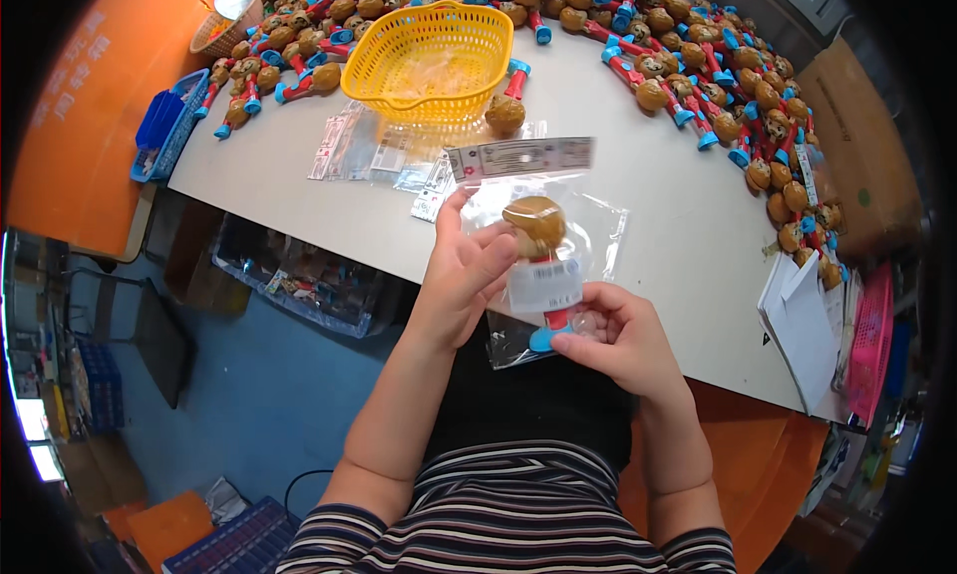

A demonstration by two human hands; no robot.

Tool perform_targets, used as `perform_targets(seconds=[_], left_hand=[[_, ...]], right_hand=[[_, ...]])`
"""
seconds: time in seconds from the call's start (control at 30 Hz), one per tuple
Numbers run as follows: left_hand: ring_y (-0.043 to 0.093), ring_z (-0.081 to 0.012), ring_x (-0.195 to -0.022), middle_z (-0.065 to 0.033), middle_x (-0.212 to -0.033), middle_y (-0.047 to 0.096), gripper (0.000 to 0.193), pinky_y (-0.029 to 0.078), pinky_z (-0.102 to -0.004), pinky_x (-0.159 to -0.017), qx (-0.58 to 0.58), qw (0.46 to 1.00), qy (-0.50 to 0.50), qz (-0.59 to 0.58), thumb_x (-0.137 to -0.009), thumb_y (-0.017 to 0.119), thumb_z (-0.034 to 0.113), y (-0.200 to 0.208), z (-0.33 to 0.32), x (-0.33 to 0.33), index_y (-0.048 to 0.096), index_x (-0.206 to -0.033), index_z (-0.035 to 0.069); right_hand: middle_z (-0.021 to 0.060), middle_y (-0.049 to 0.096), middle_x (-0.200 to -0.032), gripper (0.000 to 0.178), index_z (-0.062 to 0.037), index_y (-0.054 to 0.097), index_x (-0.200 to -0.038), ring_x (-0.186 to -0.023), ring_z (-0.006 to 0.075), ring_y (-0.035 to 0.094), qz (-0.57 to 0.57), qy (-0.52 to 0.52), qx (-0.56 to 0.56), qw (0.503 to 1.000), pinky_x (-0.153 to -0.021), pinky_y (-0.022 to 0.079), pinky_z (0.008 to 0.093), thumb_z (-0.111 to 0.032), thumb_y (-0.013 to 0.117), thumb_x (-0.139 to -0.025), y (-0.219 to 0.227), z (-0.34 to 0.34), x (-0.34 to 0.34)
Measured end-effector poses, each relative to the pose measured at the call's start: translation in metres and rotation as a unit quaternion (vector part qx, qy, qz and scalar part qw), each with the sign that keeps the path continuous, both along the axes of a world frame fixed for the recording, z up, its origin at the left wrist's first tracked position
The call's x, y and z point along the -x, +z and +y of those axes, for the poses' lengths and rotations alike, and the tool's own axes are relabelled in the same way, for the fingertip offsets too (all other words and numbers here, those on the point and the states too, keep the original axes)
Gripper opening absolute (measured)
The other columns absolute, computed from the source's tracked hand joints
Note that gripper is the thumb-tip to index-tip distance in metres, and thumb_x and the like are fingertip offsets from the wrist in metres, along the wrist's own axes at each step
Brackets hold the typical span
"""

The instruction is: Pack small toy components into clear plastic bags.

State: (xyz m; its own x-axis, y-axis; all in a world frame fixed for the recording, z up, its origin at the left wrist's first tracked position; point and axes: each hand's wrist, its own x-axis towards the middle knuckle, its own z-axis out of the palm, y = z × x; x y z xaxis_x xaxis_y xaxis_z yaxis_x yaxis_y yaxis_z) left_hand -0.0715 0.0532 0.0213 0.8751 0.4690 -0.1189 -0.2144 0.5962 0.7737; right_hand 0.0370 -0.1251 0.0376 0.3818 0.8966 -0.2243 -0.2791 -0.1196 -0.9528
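Observation:
A toy with a round brown head (538, 220), a red handle and a blue foot (546, 339) is inside a clear plastic bag (610, 237) with a printed header strip (528, 158). A white barcode label (544, 286) covers part of the handle. My right hand (620, 337) pinches the toy's blue foot end through the plastic. My left hand (467, 273) holds the bag's left side loosely, its thumb beside the brown head and its index finger raised near the header. Behind the bag, more flat printed bags (344, 147) lie on the white table (688, 260).
A yellow basket (429, 101) stands beyond my hands, with one similar toy (505, 113) beside it. Heaps of such toys (688, 56) line the far and right edges. A blue basket (171, 126) sits left; white papers (799, 320) and a cardboard box (865, 160) are right.

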Motion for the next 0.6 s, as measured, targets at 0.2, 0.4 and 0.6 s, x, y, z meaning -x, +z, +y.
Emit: perform_targets(seconds=[0.2, 0.4, 0.6], left_hand=[[0.064, -0.0324, -0.109, -0.0218, -0.117, 0.060, 0.054, 0.053, -0.0440, -0.095, -0.063, 0.998, 0.021, 0.007, -0.093, 0.067, 0.021, 0.007, -0.006, -0.026, 0.039, -0.134, 0.001], [0.061, -0.0331, -0.112, -0.0189, -0.113, 0.061, 0.039, 0.052, -0.0453, -0.098, 0.104, 0.972, 0.178, -0.109, -0.100, 0.055, 0.017, -0.008, -0.015, -0.031, 0.042, -0.133, 0.003], [0.064, -0.0286, -0.103, -0.0158, -0.105, 0.062, 0.038, 0.055, -0.0417, -0.091, 0.087, 0.972, 0.193, -0.102, -0.097, 0.061, 0.014, -0.009, -0.018, -0.024, 0.043, -0.128, 0.003]], right_hand=[[0.0107, 0.067, -0.109, 0.038, 0.0057, 0.057, -0.120, -0.095, 0.0132, 0.066, 0.010, -0.057, 0.008, 0.998, -0.083, 0.054, 0.0244, -0.005, 0.072, -0.086, -0.010, -0.002, 0.013], [0.0165, 0.068, -0.108, 0.033, 0.0071, 0.056, -0.122, -0.092, 0.0183, 0.067, 0.136, -0.133, -0.019, 0.982, -0.078, 0.056, 0.0291, -0.014, 0.059, -0.097, -0.018, 0.005, 0.028], [0.0136, 0.071, -0.097, 0.031, 0.0071, 0.062, -0.115, -0.087, 0.0186, 0.069, -0.219, -0.194, -0.041, 0.956, -0.078, 0.055, 0.0292, -0.011, 0.069, -0.091, -0.034, 0.018, 0.038]])
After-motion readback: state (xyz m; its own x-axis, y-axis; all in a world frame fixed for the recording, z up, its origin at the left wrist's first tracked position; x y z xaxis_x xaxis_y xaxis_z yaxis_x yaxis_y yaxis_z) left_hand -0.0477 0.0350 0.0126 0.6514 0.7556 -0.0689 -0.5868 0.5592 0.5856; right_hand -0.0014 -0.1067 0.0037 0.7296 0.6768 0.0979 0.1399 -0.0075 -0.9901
